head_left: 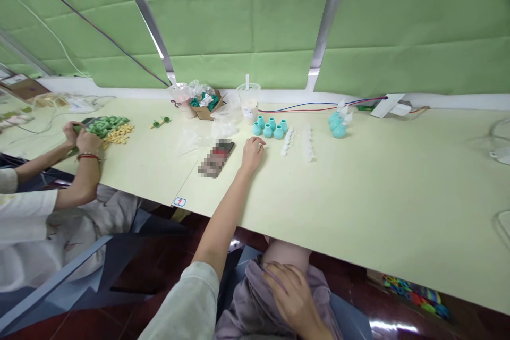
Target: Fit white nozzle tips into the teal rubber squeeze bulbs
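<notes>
My left hand (pixel 252 153) reaches out over the pale table (pixel 358 196) and rests on it with the fingers curled loosely down, holding nothing I can see. It lies just right of a phone (pixel 217 157) and short of a cluster of small teal bottles (pixel 270 127). Rows of small white caps (pixel 297 142) lie to the right of the bottles. More teal bottles with white tops (pixel 339 119) stand further right. My right hand (pixel 292 293) lies flat in my lap on grey cloth, fingers spread.
A co-worker's hands (pixel 82 141) work at green parts (pixel 104 125) and yellow parts (pixel 118 134) at the left. A cardboard box (pixel 206 103), plastic bags and a drink cup (pixel 249 100) stand at the back. Red and blue wires (pixel 319 106) run along the wall.
</notes>
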`<state>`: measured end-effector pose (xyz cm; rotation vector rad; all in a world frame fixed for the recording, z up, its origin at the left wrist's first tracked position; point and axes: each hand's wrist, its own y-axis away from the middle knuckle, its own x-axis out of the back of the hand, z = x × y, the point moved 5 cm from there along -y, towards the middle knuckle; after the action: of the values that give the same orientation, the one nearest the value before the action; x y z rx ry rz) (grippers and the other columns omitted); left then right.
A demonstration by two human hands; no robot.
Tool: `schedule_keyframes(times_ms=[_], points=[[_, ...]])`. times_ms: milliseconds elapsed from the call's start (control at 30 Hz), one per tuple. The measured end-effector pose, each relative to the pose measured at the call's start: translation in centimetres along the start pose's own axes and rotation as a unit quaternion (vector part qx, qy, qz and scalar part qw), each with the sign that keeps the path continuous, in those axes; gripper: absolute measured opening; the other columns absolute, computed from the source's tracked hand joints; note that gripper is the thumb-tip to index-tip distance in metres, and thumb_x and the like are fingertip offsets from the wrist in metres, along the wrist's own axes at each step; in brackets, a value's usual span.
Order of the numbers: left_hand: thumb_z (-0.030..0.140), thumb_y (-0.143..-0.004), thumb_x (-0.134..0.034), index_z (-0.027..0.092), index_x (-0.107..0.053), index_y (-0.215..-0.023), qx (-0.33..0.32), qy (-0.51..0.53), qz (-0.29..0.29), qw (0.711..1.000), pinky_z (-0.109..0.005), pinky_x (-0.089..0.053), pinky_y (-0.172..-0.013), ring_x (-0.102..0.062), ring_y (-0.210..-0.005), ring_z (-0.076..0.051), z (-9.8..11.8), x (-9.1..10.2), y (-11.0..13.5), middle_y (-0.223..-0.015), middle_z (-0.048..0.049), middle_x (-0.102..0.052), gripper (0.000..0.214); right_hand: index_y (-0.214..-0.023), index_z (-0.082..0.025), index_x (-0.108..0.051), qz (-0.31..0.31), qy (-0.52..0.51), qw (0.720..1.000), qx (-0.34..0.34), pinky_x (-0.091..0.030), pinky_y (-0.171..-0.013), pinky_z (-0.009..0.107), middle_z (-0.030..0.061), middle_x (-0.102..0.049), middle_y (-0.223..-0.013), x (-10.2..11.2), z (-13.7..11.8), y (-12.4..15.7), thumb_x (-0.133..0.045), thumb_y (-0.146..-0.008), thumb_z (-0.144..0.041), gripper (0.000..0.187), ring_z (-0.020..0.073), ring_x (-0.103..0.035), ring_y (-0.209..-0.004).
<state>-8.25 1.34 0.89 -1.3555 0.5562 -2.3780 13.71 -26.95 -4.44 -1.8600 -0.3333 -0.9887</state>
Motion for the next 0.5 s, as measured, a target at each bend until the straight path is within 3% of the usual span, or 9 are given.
schedule_keyframes(times_ms=[67, 100, 233, 367, 500], points=[[0.012, -0.084, -0.046, 0.02, -0.06, -0.093, 0.003, -0.002, -0.007, 1.0, -0.035, -0.04, -0.093, -0.049, -0.102, -0.021, 0.0, -0.1, 0.0, -0.106, -0.0056, -0.057, 0.019, -0.122, -0.043, -0.055, -0.058, 0.06, 0.996, -0.032, -0.054, -0.081, 0.04, -0.0114, -0.063, -0.119, -2.6, -1.0, 3.3, -0.035, -0.078, -0.021, 0.053, 0.0212, -0.06, -0.109], [0.012, -0.084, -0.046, 0.02, -0.06, -0.093, 0.002, -0.003, -0.009, 1.0, -0.035, -0.04, -0.093, -0.049, -0.102, -0.021, 0.1, -0.1, 0.0, -0.106, -0.0058, -0.057, 0.019, -0.127, -0.038, -0.053, -0.085, 0.065, 0.994, -0.002, -0.051, -0.088, 0.037, -0.0075, -0.06, -0.125, -3.5, -1.3, 4.4, -0.041, -0.079, -0.026, 0.05, 0.0212, -0.055, -0.116], [0.012, -0.084, -0.046, 0.02, -0.06, -0.092, -0.006, -0.002, -0.011, 1.0, -0.035, -0.04, -0.094, -0.049, -0.103, -0.021, 0.2, 0.0, 0.1, -0.105, -0.0063, -0.058, 0.018, -0.134, -0.029, -0.045, -0.133, 0.017, 0.991, 0.026, -0.033, -0.11, 0.038, -0.0006, -0.047, -0.139, -4.1, -0.3, 6.1, -0.053, -0.082, -0.03, 0.053, 0.0199, -0.043, -0.128], [0.012, -0.084, -0.046, 0.02, -0.06, -0.091, -0.002, 0.004, -0.002, 1.0, -0.035, -0.04, -0.094, -0.049, -0.102, -0.021, 0.1, 0.1, 0.4, -0.104, -0.006, -0.058, 0.017, -0.127, -0.036, -0.052, -0.154, 0.0, 0.985, 0.082, -0.048, -0.099, 0.031, -0.0064, -0.05, -0.136, -3.2, -0.4, 6.4, -0.043, -0.086, -0.021, 0.044, 0.0146, -0.048, -0.124], [0.012, -0.083, -0.046, 0.02, -0.06, -0.09, -0.003, 0.006, -0.003, 1.0, -0.035, -0.04, -0.093, -0.049, -0.102, -0.021, 0.0, 0.2, 0.4, -0.104, -0.0063, -0.058, 0.017, -0.109, -0.052, -0.059, -0.151, 0.084, 0.978, 0.113, -0.056, -0.087, 0.028, -0.018, -0.061, -0.118, -3.1, -1.3, 7.6, -0.032, -0.076, -0.01, 0.06, 0.0095, -0.051, -0.118]])
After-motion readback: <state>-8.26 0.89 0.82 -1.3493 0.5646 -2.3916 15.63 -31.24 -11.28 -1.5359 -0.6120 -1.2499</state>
